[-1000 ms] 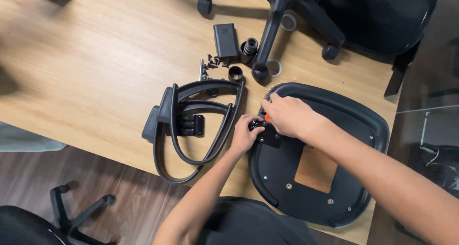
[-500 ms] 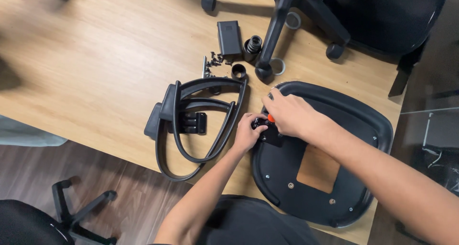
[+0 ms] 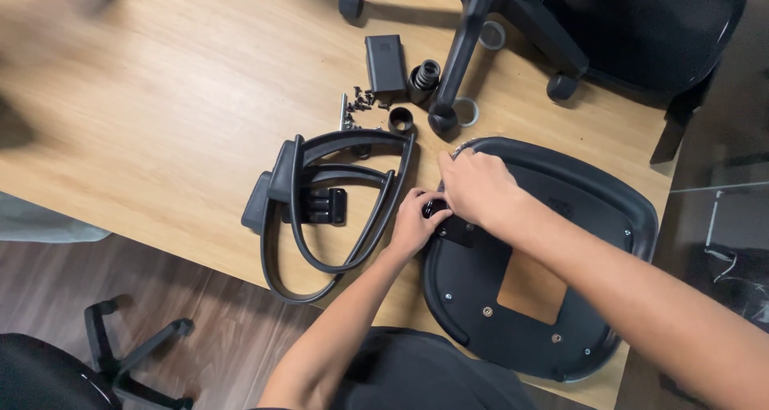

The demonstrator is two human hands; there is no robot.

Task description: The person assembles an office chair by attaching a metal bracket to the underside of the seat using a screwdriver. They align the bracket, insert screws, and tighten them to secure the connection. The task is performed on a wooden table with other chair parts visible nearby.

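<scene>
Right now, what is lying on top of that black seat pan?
On the seat pan sits a small black bracket at its left edge, with the left hand and right hand over it. A brown square patch shows. Whatever the hands cover is hidden.

Your left hand (image 3: 415, 227) and right hand (image 3: 478, 187) are bare, with no gloves, rings or watch showing, your forearms are uncovered with no sleeve reaching into view, and at the bottom edge you wear dark, nearly black clothing (image 3: 424, 374).
</scene>
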